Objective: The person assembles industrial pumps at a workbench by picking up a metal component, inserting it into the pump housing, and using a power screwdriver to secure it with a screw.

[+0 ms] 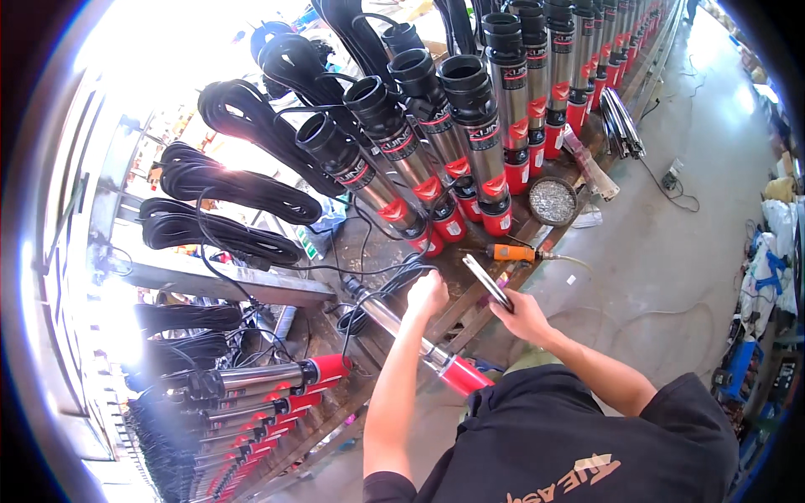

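Observation:
In my right hand [521, 318] is a narrow, shiny metal strip [485, 279], its free end slanting up and to the left over the bench edge. My left hand [428, 293] is closed beside a coil of black cable [398, 285]; whatever its fingers hold is hidden. Below that hand a steel tubular pump [383, 316] lies slantwise on the bench, its red end [465, 375] towards me. My left forearm crosses over part of its tube. An orange power tool [511, 252] with a hose lies just beyond my right hand.
Upright steel pumps with red bases [482, 142] stand in rows at the back. Coiled black cables [239, 189] hang over a rail at left; more pumps [268, 377] lie below. A round bowl of small metal parts [553, 201] and bundled metal strips [620, 126] sit along the right edge.

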